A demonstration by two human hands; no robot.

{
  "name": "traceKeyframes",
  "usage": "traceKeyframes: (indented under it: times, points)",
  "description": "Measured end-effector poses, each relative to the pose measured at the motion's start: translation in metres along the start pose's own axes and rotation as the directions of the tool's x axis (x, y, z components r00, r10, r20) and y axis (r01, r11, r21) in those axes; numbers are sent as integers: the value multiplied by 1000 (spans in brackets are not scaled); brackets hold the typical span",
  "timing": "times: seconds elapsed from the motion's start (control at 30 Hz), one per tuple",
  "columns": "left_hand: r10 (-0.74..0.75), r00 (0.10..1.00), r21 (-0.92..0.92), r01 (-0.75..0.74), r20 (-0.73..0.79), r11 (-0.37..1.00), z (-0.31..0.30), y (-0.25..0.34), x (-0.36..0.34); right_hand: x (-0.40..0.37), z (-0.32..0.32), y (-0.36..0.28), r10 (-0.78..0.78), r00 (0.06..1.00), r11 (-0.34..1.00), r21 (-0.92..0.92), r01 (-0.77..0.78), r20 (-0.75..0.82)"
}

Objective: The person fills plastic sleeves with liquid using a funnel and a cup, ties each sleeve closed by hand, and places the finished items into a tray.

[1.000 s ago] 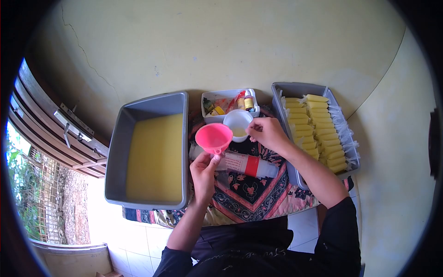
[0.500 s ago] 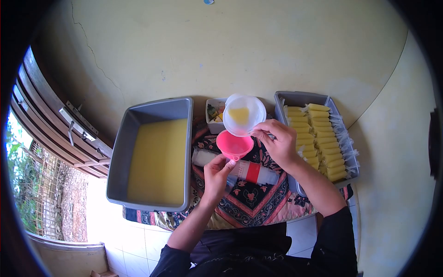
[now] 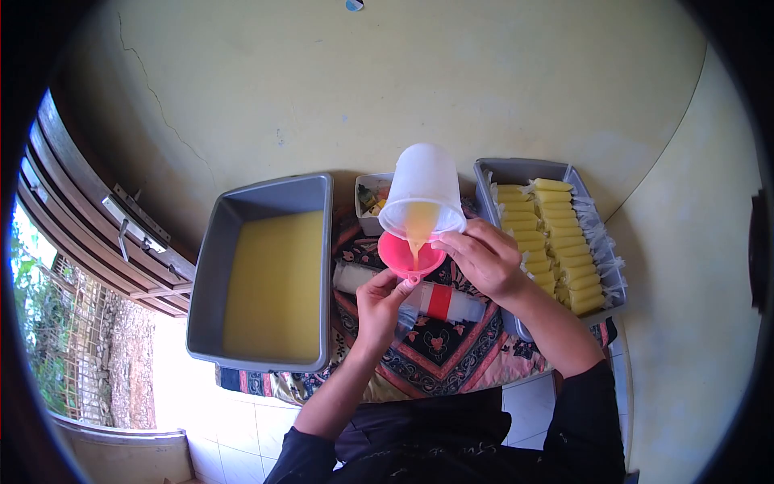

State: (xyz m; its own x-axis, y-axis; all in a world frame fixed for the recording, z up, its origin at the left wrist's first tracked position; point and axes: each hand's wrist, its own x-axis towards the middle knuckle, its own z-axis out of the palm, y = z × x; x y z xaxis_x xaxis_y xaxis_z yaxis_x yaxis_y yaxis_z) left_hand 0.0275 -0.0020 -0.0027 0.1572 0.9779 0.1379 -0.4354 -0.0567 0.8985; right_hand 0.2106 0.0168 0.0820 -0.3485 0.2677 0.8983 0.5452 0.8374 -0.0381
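Note:
A white plastic cup is tipped over the pink funnel, and yellow liquid runs from its rim into the funnel. My right hand grips the cup by its lower right edge. Below and to the left, my left hand pinches the funnel at its near side. Under the funnel hangs a clear plastic bag, partly hidden by my left hand. Behind my hands, rolls of clear plastic with a red band lie on the patterned cloth.
A grey tub of yellow liquid stands at the left. At the right, another grey tub holds several filled yellow tubes. A small white box with coloured items sits behind the funnel. A wall is beyond, an open shutter at far left.
My right hand has tipped the cup much further, raising its base, and liquid now streams into the funnel. My left hand and the funnel have barely moved.

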Motion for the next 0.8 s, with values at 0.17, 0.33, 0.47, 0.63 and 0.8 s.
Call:
traceKeyframes:
  times: [0.17,0.33,0.47,0.63,0.8]
  points:
    - [-23,1000,-9,22,-10,1000,-3,-2,-4,-3,-2,-1,-52,998,996,-71,54,32]
    - [-8,1000,45,8,-10,999,-3,2,-9,1,-2,-3,-74,997,994,-83,76,34]
    - [-6,1000,36,7,-13,999,-1,3,-10,0,-3,-4,-76,996,994,-75,78,36]
    - [43,999,39,-43,6,998,0,5,-6,-5,-4,0,-104,993,992,-72,108,50]
    - [49,999,41,-49,-4,998,2,11,-4,-3,-6,-1,-104,994,992,-66,105,17]
